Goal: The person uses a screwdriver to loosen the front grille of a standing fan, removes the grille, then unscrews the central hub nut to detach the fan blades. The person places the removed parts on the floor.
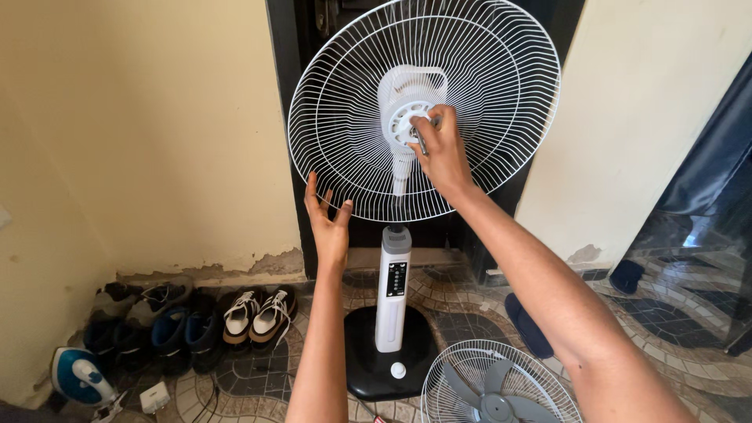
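A white standing fan has its rear wire guard (329,117) mounted and its front left uncovered, with no blades on it. My right hand (442,153) reaches into the guard's middle, its fingers closed on the grey ring nut (403,121) around the motor shaft. My left hand (329,223) is open with fingers spread, pressing against the guard's lower left rim. The fan's white pole (392,290) rises from a black base (368,368).
The front guard with grey blades (489,388) lies on the patterned tile floor at the lower right. Several shoes (251,313) line the yellow wall at left, beside a blue and white iron (78,376). A dark doorway is behind the fan.
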